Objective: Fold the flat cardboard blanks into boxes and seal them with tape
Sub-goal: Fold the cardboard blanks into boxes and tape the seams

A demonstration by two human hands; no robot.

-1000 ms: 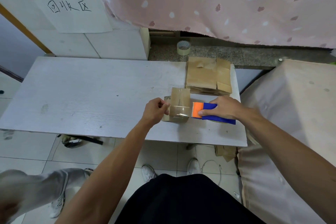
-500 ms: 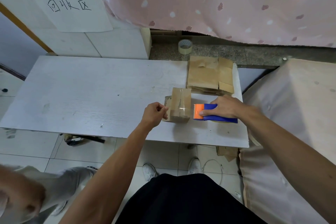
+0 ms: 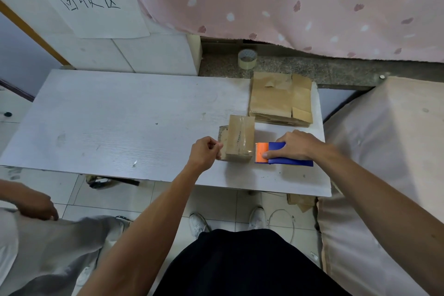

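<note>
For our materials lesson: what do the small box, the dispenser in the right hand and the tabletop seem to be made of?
Small box: brown cardboard, matte, with a glossy clear tape strip catching light.
Dispenser: probably plastic, smooth solid blue and orange.
Tabletop: whitish board with faint printed grain, likely laminate.

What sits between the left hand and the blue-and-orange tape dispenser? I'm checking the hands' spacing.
The small taped brown cardboard box alone, in the head view; left hand touches it, tape dispenser just right.

On the table, box sits left of dispenser — blanks behind, apparently stacked.
</note>
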